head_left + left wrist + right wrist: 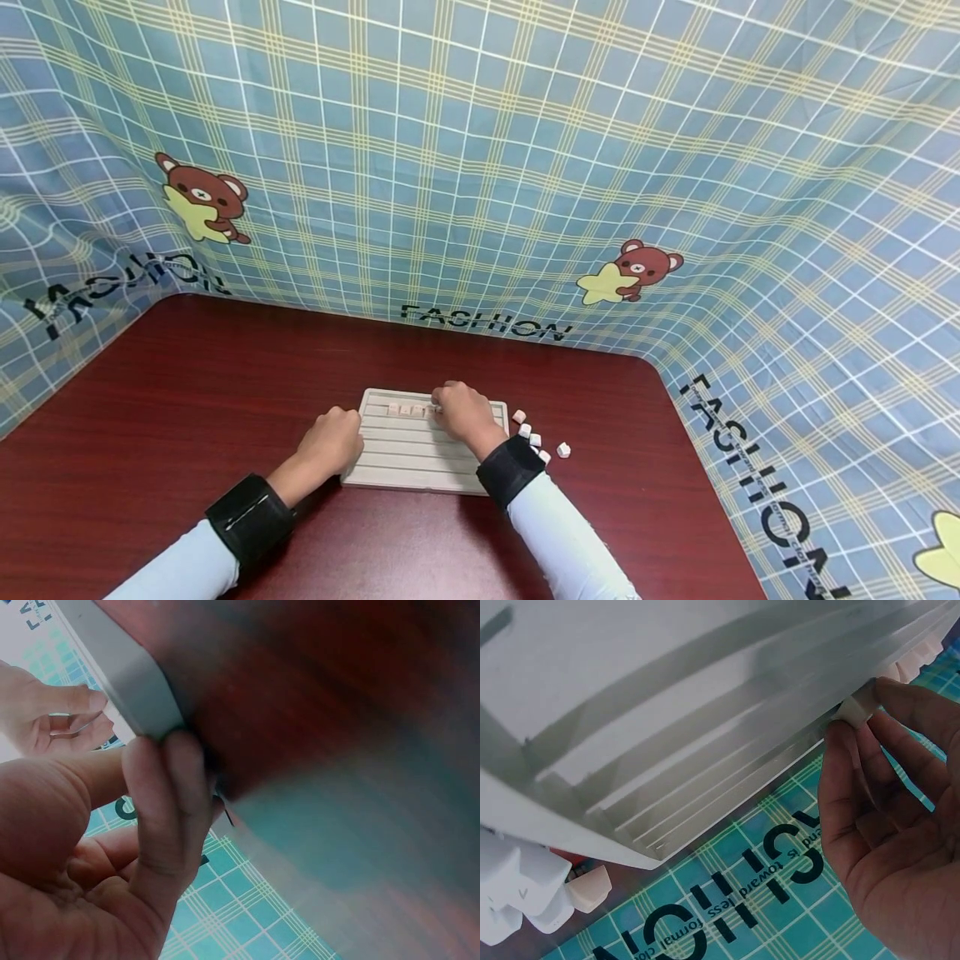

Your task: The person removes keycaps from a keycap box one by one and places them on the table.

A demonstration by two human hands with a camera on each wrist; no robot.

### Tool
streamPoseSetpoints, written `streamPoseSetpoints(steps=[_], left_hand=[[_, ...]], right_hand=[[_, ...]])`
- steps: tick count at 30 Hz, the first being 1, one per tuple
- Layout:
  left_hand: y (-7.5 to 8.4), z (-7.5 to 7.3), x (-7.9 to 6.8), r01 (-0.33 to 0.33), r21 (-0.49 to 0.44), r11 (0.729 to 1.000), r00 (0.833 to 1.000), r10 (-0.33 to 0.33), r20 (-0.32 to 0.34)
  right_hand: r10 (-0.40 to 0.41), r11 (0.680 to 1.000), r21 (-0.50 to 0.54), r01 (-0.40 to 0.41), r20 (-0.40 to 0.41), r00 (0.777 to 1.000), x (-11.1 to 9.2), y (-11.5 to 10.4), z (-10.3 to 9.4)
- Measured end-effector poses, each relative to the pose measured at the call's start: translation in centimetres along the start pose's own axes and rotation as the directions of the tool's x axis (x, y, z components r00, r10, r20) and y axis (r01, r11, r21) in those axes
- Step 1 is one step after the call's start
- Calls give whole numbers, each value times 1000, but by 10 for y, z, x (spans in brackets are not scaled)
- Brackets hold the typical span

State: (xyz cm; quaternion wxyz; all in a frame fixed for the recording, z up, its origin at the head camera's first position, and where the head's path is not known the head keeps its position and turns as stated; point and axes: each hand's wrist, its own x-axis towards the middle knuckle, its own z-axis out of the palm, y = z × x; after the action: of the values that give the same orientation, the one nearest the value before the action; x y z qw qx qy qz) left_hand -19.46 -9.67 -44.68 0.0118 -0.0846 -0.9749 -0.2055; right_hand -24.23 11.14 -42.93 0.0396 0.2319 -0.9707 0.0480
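Observation:
A white keycap tray (408,458) with raised ridges lies on the table. My left hand (332,440) grips its left edge, and the left wrist view shows the fingers against the tray's side wall (142,694). Over the far row is my right hand (467,415). Between its thumb and finger it pinches a pale keycap (857,707), close to the tray's far edge in the right wrist view. Several pinkish keycaps (405,410) stand side by side in that far row, left of the right hand. The right hand covers part of the row in the head view.
Several loose white keycaps (535,439) lie right of the tray, beside the right wrist, with a pinkish one (519,416) just behind them. One white keycap (564,450) sits farther right. A plaid cloth (480,167) hangs behind the dark red table (247,375).

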Motion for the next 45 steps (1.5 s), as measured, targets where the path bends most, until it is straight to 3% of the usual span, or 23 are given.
streamPoseSetpoints(steps=[12, 30, 45], left_hand=[[0, 0, 0, -23, 14, 1000, 1000, 23, -19], [1, 1, 0, 6, 2, 1000, 1000, -6, -4], [1, 1, 1, 11, 6, 1000, 1000, -11, 4]], right_hand=[[16, 1000, 20, -16, 18, 1000, 0, 1, 1], [8, 999, 40, -8, -11, 1000, -2, 3, 2], [25, 996, 86, -20, -58, 998, -14, 24, -6]])
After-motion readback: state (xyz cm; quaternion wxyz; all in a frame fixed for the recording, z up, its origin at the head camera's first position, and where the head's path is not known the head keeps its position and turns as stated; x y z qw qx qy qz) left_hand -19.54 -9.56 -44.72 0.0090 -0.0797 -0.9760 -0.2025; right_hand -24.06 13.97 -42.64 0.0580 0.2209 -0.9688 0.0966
